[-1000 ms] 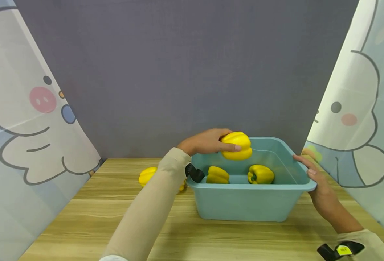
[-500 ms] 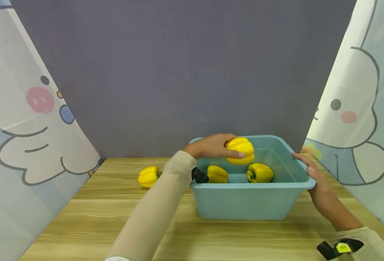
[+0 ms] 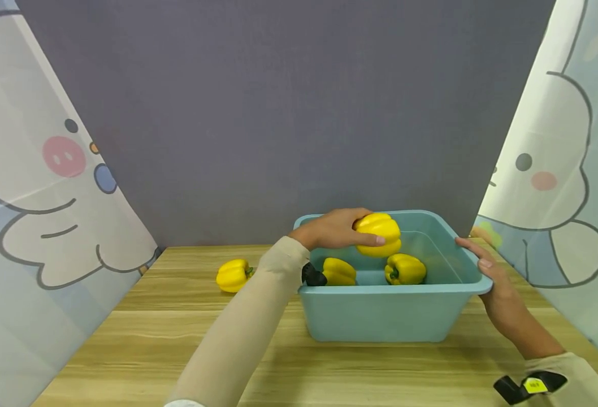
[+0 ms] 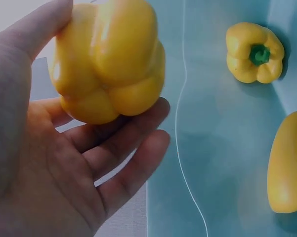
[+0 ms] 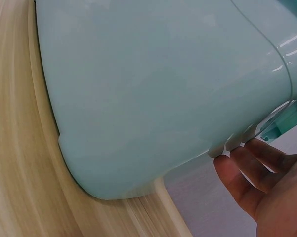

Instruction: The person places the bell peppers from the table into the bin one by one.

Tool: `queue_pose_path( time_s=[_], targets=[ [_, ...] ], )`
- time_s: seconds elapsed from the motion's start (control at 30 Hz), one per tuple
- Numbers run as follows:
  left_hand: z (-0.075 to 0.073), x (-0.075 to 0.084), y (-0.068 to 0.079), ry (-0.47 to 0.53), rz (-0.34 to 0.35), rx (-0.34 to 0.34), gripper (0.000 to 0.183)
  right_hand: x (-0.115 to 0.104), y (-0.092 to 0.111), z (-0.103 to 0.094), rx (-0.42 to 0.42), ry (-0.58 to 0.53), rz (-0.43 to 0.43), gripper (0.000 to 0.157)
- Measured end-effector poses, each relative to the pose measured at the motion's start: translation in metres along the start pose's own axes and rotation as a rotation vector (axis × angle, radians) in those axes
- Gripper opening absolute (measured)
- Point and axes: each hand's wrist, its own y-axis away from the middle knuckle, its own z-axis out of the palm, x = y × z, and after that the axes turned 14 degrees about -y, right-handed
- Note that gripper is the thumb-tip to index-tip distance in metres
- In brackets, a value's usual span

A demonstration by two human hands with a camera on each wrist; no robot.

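My left hand (image 3: 329,229) grips a yellow bell pepper (image 3: 384,233) over the light-blue plastic bin (image 3: 375,316). Thumb and fingers hold its sides, and in the left wrist view the lobed bottom of this held pepper (image 4: 113,74) faces the camera. Two more yellow peppers lie inside the bin: one at the left (image 3: 339,272), partly behind the near rim, and a pepper (image 3: 406,269) further right with its green stem showing. My right hand (image 3: 499,297) holds the bin's right rim, thumb on top; its other fingers (image 5: 237,182) touch the outer wall from below.
Another yellow bell pepper (image 3: 233,276) lies on the wooden table (image 3: 141,350) left of the bin, close to my left sleeve (image 3: 243,328). A grey panel (image 3: 278,113) rises behind the table, with cartoon-printed curtains (image 3: 65,226) at both sides.
My left hand has moved right and slightly down with the held pepper, further over the bin. Its forearm has uncovered more of the pepper on the table. The right hand stays on the rim.
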Motion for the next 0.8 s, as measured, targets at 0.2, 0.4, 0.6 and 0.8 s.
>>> queue_pose_path(
  time_s=[0.2,0.4,0.6,0.8],
  targets=[
    [0.0027,0.0018,-0.0012,0.001,0.027,0.013,0.059,-0.0006,0.0001,0.0003,0.004,-0.019,-0.004,0.053],
    [0.0034,0.0016,-0.002,-0.005,0.038,0.005,0.058,0.0003,0.0002,-0.0006,0.005,-0.016,0.004,0.054],
    [0.0013,0.0001,-0.0013,0.052,0.022,0.067,0.055,0.0002,-0.0011,-0.0015,0.016,-0.025,0.003,0.054],
    [-0.0003,-0.0004,0.0009,0.169,0.046,0.101,0.039,0.0014,-0.0006,-0.0016,0.019,-0.047,-0.004,0.053]
  ],
)
